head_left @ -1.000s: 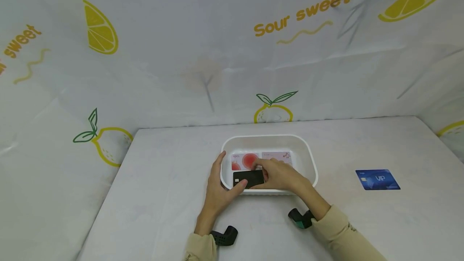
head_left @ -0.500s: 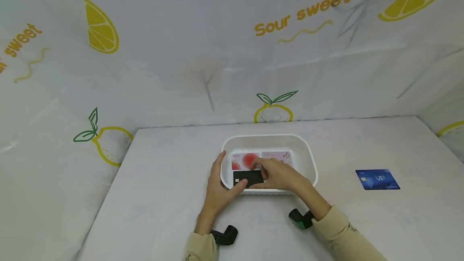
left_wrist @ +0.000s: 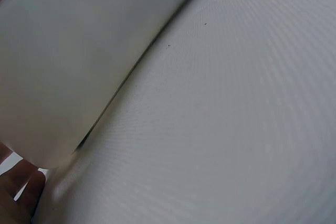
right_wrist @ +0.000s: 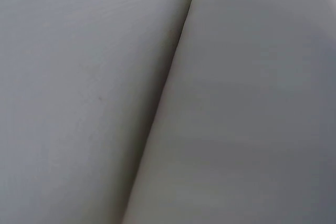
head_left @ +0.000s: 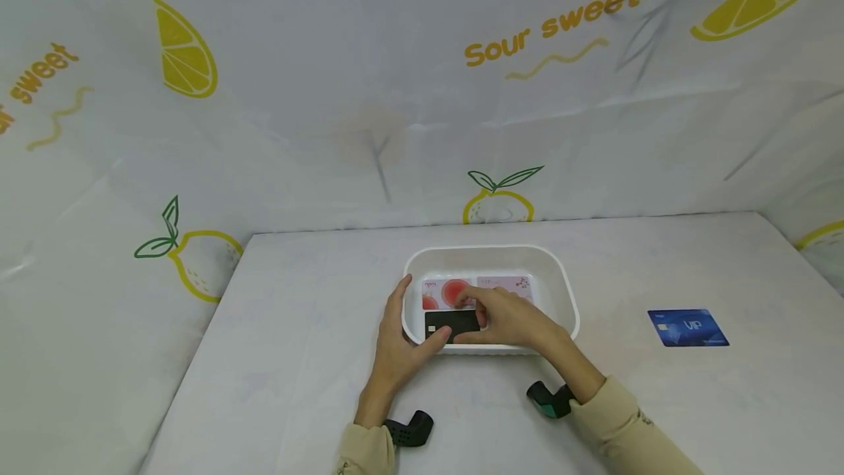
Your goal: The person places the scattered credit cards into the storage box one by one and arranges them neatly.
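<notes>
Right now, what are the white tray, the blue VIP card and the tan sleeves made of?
The white tray looks like plastic, smooth and a bit shiny, with rounded corners and a rim like one moulded piece. The blue VIP card is probably plastic too: flat, crisp-edged and printed, though coated paper is possible. The tan sleeves look like dull cloth, because they wrinkle.

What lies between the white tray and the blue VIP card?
Only bare white tabletop: in the head view, the stretch from the white tray across to the blue VIP card holds no other object.
</notes>
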Available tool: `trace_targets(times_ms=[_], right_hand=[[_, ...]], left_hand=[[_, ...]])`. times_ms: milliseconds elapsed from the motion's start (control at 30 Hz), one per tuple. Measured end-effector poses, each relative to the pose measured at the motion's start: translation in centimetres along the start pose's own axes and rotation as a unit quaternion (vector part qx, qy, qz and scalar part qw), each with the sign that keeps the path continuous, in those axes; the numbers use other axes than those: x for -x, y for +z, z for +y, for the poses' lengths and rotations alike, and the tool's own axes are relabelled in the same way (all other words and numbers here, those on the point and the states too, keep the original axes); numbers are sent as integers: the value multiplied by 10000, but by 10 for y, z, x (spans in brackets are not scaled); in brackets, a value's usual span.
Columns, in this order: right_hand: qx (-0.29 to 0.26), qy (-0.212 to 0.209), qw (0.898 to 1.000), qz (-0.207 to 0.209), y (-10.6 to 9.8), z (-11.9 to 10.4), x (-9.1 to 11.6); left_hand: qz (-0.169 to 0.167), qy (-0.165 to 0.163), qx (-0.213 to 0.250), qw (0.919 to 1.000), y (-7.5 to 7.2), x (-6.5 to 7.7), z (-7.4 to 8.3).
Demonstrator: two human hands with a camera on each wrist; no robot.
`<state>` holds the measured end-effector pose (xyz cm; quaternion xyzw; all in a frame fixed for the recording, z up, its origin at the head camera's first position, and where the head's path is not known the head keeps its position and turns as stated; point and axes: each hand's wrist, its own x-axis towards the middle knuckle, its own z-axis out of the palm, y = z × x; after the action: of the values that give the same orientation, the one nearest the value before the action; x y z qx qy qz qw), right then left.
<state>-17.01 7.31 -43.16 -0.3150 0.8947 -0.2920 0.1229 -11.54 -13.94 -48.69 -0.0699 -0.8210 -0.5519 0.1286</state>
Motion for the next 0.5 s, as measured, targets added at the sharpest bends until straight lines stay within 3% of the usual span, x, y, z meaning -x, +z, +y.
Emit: trace_targets(times_ms=[500], right_hand=[[-120,145,9996,207,-7,-1,4]], left_hand=[[9,-36,-31,10000,0,0,1]])
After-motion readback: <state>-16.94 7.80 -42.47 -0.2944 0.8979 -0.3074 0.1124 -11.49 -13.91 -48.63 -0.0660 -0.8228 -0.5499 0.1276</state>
